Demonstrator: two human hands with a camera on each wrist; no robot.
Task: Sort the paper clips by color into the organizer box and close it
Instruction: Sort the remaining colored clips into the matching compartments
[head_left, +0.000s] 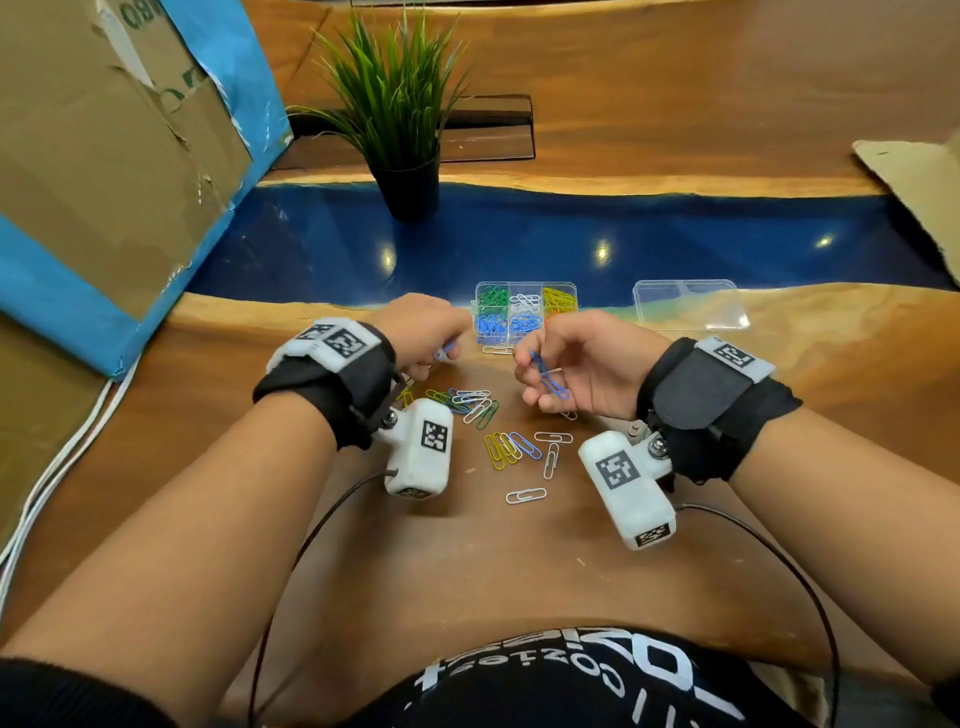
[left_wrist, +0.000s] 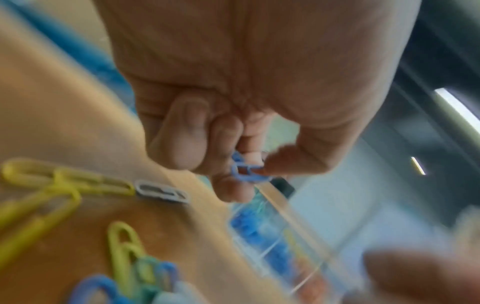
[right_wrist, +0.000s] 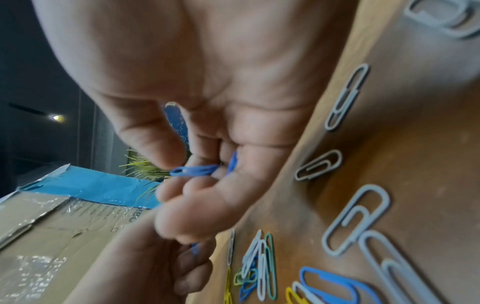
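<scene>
From the head view, the person's right hand (head_left: 582, 364) pinches blue clips (head_left: 548, 376) between thumb and fingertips just at 6 o'clock of the organizer box (head_left: 525, 314), whose blue compartments sit along its near edge; the left hand (head_left: 426, 332), at 9 o'clock of the box, pinches a single blue clip (head_left: 444, 352). The loose pile (head_left: 488, 421) of mixed clips lies on the table (head_left: 467, 561) at 6 o'clock of both hands, and the clear lid (head_left: 691, 306) rests apart at 3 o'clock of the box. In the left wrist view, the blue clip (left_wrist: 248, 169) is nipped between thumb tip and curled fingers, with the box wall (left_wrist: 275, 197) just beyond; a short carry and a clean release over the blue cell should do, kept low so nothing bounces into the neighbouring cell. In the right wrist view, the fingers (right_wrist: 197, 185) clamp the blue clips (right_wrist: 194, 170) loosely; it looks wise to check they are not linked before dropping them.
</scene>
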